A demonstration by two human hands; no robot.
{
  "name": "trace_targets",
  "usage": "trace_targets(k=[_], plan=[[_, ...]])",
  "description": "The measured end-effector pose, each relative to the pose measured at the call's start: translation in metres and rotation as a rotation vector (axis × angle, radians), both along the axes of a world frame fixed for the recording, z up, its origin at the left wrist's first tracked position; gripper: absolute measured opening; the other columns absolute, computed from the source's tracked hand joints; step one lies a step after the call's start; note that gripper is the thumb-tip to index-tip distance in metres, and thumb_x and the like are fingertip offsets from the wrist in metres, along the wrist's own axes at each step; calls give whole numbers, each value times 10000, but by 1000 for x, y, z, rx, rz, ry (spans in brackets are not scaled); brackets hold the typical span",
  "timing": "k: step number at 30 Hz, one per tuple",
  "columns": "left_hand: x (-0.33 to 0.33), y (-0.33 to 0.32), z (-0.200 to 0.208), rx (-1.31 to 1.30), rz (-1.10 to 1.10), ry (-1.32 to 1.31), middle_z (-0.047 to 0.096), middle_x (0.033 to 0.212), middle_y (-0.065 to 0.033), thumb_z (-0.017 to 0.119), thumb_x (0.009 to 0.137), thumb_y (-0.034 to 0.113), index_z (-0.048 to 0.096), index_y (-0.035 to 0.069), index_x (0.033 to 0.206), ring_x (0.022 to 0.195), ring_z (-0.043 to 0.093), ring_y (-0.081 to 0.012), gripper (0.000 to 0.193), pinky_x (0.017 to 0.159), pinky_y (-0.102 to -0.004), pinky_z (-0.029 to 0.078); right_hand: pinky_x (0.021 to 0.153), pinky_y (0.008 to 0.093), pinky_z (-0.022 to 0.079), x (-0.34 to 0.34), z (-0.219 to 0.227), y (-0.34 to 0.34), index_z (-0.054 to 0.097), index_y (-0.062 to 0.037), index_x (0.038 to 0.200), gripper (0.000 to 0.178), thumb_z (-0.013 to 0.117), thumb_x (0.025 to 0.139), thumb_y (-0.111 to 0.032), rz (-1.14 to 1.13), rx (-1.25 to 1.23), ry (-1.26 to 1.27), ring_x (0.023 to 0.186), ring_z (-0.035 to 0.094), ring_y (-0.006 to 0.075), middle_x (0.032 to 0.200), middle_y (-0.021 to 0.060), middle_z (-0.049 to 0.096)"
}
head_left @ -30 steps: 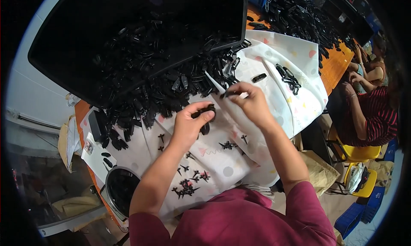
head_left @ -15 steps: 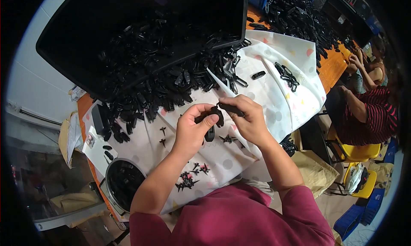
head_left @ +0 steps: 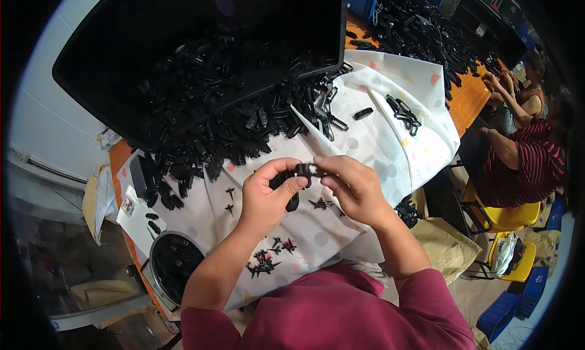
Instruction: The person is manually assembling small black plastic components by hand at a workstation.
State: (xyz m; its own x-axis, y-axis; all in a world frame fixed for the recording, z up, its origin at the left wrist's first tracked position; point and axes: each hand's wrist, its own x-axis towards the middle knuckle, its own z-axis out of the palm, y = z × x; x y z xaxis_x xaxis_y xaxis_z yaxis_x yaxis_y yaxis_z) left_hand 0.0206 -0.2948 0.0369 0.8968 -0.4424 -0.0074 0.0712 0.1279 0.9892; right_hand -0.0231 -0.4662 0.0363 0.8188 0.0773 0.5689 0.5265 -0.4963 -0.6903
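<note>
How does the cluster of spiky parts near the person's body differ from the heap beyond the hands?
The cluster is small, while the heap is much larger. The cluster's parts are thin and pointed; the heap's are mostly thicker and longer. The cluster lies nearer the body, the heap farther away. Both are black.

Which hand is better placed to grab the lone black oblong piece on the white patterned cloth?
Probably your right hand: the lone piece lies ahead of it, and farther from your left hand, though both have fingers on small black parts.
</note>
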Motion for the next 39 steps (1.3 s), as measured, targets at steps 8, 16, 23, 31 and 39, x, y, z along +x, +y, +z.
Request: trace_targets(k=[8, 16, 23, 31, 39], plan=[[1, 8, 10, 487, 64, -908, 585, 812, -106, 677, 700, 70, 584, 24, 897, 683, 577, -198, 223, 596, -273, 460, 564, 305, 453, -10, -9, -3, 572, -35, 1048, 379, 611, 677, 37, 36, -219, -43, 687, 562, 240, 812, 101, 575], [-22, -9, -12, -152, 68, 107, 593, 992, -40, 596, 814, 91, 551, -17, 1062, 878, 538, -96, 275, 788, -223, 431, 530, 283, 453, -13, -18, 21, 569, -45, 1043, 435, 661, 637, 82, -180, -119, -222, 683, 558, 198, 953, 131, 559], [-27, 20, -3, -225, -96, 3, 595, 993, -83, 582, 814, 77, 553, -15, 1046, 897, 549, -127, 251, 807, -252, 430, 649, 262, 493, -32, 0, 31, 538, 44, 895, 280, 708, 695, -55, 61, 395, 298, 767, 605, 167, 827, 114, 608], [-55, 92, -3, -74, 62, -22, 603, 926, -97, 637, 779, 243, 534, -23, 1020, 797, 573, -127, 373, 689, -239, 466, 557, 209, 454, -35, -1, 91, 569, 23, 873, 244, 708, 701, -81, 275, 536, 538, 620, 574, 95, 743, 57, 620], [-94, 127, -12, -323, 239, -5, 597, 999, -90, 583, 825, 168, 553, -17, 1032, 905, 558, -140, 279, 826, -260, 428, 602, 218, 471, -37, -1, 127, 579, 20, 924, 263, 696, 718, -96, 412, 320, 397, 686, 603, 107, 785, 85, 639]])
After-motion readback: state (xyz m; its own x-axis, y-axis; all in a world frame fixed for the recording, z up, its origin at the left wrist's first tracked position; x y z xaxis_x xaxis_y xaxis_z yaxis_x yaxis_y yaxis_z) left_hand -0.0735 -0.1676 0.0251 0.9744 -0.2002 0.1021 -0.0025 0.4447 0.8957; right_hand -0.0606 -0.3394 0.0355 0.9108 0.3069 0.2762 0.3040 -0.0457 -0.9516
